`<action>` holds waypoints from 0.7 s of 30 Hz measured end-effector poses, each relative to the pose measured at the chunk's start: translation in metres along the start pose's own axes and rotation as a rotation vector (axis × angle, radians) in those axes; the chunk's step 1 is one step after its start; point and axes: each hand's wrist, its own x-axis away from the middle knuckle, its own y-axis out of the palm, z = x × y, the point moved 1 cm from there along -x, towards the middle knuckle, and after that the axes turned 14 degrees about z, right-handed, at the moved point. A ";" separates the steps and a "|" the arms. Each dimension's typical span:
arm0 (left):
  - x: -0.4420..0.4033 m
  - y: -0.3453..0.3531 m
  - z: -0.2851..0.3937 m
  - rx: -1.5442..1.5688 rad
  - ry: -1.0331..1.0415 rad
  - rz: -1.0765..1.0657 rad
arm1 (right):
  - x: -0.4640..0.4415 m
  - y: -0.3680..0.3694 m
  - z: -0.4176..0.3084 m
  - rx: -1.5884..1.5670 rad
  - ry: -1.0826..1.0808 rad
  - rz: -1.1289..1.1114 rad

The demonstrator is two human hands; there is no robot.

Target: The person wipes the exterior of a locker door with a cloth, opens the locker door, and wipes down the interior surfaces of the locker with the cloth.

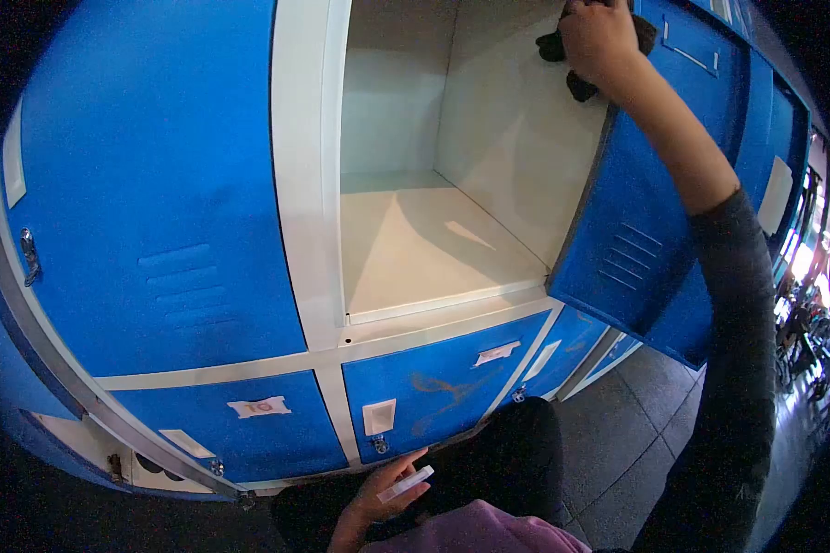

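My right hand [603, 39] is raised at the top of the open locker, its fingers closed round a dark cloth [581, 87]. Loose ends of the cloth hang out on both sides of the fist, and its full shape is hidden. Behind it is the pale inner side wall of the locker compartment [433, 244]. Low in front of the lower doors, my left hand [383, 498] grips a small flat white object [406, 483], whose kind I cannot make out. The blue locker door [618, 249] stands open to the right, partly behind my right forearm.
A closed blue door [157, 184] with a latch [30, 256] is on the left. Below are smaller blue doors [447, 378] with labels and latches. At bottom left, another compartment [152, 473] stands open. Dark floor tiles [627, 415] show at lower right, with blurred clutter [807, 341] beyond.
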 end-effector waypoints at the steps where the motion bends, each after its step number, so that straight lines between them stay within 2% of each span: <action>1: 0.000 0.000 0.000 0.011 -0.021 -0.002 | 0.000 0.000 -0.004 0.058 -0.045 -0.037; 2: 0.000 -0.001 0.000 0.022 -0.042 -0.005 | 0.003 0.042 -0.024 -0.033 0.003 0.356; 4: -0.001 0.000 0.001 0.054 -0.069 -0.004 | 0.037 0.044 -0.067 -0.098 -0.184 0.172; 5: 0.000 0.001 0.002 0.072 -0.079 -0.002 | 0.058 0.050 -0.093 -0.097 -0.310 0.147; 7: 0.002 0.000 0.002 0.079 -0.072 0.000 | 0.091 0.040 -0.128 -0.236 -0.577 -0.052; 8: 0.002 0.000 0.001 0.069 -0.054 0.003 | 0.098 0.036 -0.139 -0.239 -0.551 0.028; 11: 0.003 -0.003 0.014 0.040 -0.091 0.008 | 0.078 0.039 -0.130 -0.238 -0.643 -0.202; 12: 0.004 -0.004 0.019 0.032 -0.120 0.000 | 0.068 0.042 -0.123 -0.178 -0.527 -0.072; 14: 0.003 -0.001 0.017 0.032 -0.095 0.005 | 0.021 0.051 -0.098 -0.155 -0.409 -0.033; 16: 0.003 0.002 0.009 0.006 -0.054 0.013 | -0.021 0.032 -0.059 -0.211 -0.286 -0.093; 17: 0.004 0.004 0.000 -0.021 -0.025 0.015 | -0.048 0.057 -0.053 -0.288 -0.137 0.095; 18: 0.003 0.005 -0.004 -0.046 0.005 0.018 | -0.082 0.079 -0.044 -0.277 -0.055 0.036; 19: 0.001 0.004 -0.004 -0.028 -0.013 0.018 | -0.066 0.031 -0.025 -0.309 -0.044 -0.125; 21: 0.003 0.003 -0.001 0.011 -0.060 0.012 | -0.085 0.041 -0.032 -0.259 0.114 -0.028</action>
